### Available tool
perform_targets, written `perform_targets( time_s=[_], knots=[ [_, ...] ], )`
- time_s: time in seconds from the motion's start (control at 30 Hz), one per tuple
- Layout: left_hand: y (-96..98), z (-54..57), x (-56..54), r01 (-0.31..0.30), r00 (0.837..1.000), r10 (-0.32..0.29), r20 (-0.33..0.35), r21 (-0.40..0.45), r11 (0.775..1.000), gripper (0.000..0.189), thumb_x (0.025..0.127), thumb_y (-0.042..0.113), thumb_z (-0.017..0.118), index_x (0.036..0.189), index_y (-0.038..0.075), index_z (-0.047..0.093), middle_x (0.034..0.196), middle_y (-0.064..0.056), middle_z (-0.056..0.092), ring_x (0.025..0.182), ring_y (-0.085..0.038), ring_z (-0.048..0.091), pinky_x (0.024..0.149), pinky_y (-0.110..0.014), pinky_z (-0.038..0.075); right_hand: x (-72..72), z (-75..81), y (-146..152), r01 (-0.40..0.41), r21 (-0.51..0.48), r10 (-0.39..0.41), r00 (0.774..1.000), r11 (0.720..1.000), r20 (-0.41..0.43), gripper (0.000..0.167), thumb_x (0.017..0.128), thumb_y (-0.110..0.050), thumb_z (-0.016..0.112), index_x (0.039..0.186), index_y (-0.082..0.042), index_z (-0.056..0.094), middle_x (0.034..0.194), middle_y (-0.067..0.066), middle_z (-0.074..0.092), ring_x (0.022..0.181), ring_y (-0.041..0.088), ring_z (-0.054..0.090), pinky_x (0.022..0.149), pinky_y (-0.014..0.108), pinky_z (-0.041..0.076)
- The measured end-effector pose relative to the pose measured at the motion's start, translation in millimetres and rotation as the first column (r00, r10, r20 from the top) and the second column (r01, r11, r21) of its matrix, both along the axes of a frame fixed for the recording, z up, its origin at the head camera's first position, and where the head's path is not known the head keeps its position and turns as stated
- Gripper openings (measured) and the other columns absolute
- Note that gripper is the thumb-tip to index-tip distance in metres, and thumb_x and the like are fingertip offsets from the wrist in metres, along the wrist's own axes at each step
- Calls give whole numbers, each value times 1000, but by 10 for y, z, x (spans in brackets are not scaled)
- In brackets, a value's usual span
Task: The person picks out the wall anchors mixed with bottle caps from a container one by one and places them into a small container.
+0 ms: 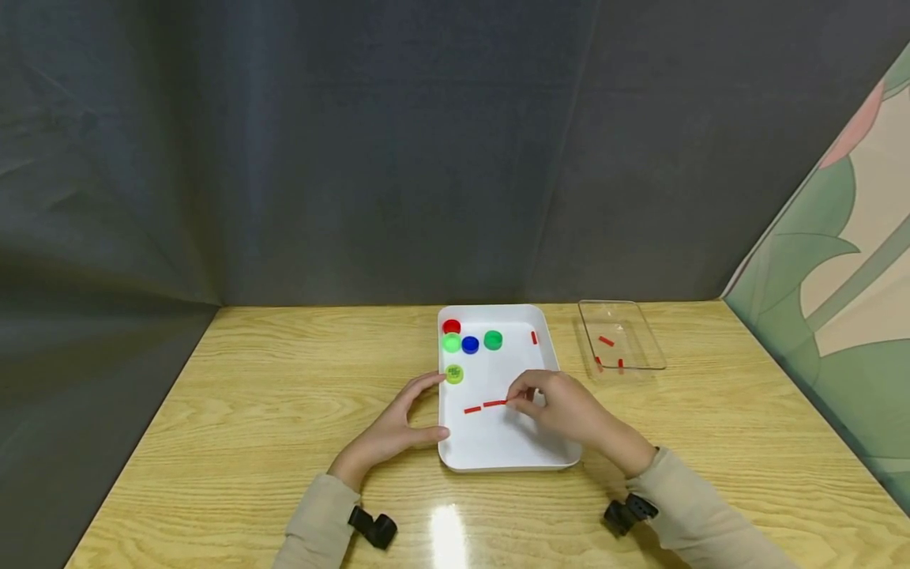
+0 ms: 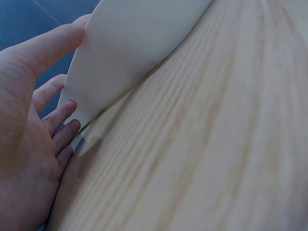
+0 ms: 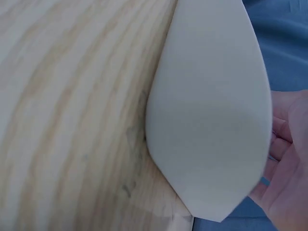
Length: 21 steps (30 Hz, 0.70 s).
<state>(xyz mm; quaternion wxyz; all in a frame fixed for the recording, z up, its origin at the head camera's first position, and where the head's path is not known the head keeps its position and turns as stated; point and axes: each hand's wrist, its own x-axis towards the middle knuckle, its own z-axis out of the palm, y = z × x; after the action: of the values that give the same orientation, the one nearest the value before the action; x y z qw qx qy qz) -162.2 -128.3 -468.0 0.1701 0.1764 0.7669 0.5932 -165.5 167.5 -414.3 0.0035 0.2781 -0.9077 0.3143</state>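
A white tray [image 1: 498, 446] lies on the table. My left hand [image 1: 391, 427] rests at its left side, thumb and fingers spread along the rim; the left wrist view shows the fingers against the tray wall [image 2: 130, 43]. Over the tray's lower right part, my right hand [image 1: 569, 405] pinches a small red stick [image 1: 504, 401] between thumb and forefinger. This stick is at the right end of a slanted row with two more red sticks [image 1: 472, 410]. In the right wrist view, the tray wall partly hides the right hand [image 3: 286, 159], including its fingertips.
Inside the tray are a red cap [image 1: 451, 325], light green cap [image 1: 451, 343], blue cap [image 1: 470, 345], green cap [image 1: 493, 341] and yellow-green cap [image 1: 454, 374]. Another red stick [image 1: 535, 337] lies upper right. A clear box [image 1: 636, 336] with red sticks stands right of the tray.
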Motion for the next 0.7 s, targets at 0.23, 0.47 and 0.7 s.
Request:
perform_targets(
  time_s=[0.23, 0.47, 0.7],
  knots=[
    [-4, -2, -2, 4, 1000, -4, 4, 3, 1000, 77, 86, 21, 79, 151, 27, 39, 160, 2, 24, 149, -25, 14, 117, -59, 13, -4, 51, 87, 38, -23, -38, 999, 999, -6, 8, 88, -17, 77, 88, -21, 71, 81, -17, 61, 77, 4, 55, 72, 33, 50],
    [-6, -5, -1, 8, 1000, -8, -2, -1, 1000, 77, 86, 22, 79, 151, 27, 39, 160, 2, 24, 148, -25, 15, 117, -59, 14, -11, 101, 210, 43, -34, -43, 999, 999, -5, 7, 92, -18, 72, 89, -12, 73, 83, -15, 63, 78, 5, 56, 74, 37, 52],
    [-5, -5, -2, 8, 1000, -8, -3, 3, 1000, 77, 86, 22, 79, 152, 27, 39, 160, 2, 24, 149, -24, 14, 117, -58, 14, -9, 155, 317, 69, -21, -70, 997, 997, -23, 4, 90, -10, 74, 91, -13, 73, 86, -13, 66, 78, 7, 57, 72, 34, 52]
  ],
)
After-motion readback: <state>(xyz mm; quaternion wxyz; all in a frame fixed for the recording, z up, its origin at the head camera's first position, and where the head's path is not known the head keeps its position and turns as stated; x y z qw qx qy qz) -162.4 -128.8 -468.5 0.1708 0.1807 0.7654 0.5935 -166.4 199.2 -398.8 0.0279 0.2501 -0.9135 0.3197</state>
